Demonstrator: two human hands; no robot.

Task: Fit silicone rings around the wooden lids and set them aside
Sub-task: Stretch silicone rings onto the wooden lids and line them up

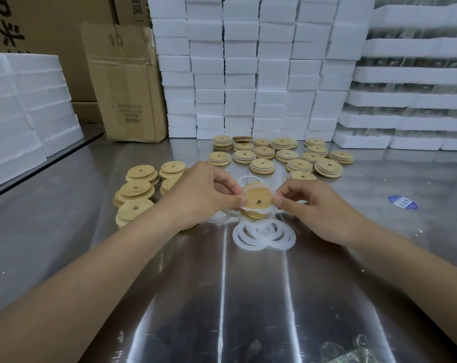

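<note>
Wooden lid (257, 201) is held mid-scene above the bench (248, 297): our left hand (203, 195) pinches it, and our right hand (308, 203) pinches the silicone ring (268, 210), which is only partly on. Ringed lids (279, 155) lie far right (a good batch). Bare lids (141, 184) wait at left, loose rings (264, 235) lie near, and we see nothing blocking.

A single wide-angle head view looks forward and down over the steel surface (248, 297) from close above. The forearms enter from 7 and 5 o'clock, and the left hand (203, 189) and right hand (314, 203) meet near the centre. White foam stacks (248, 74) fill 12 o'clock.
</note>
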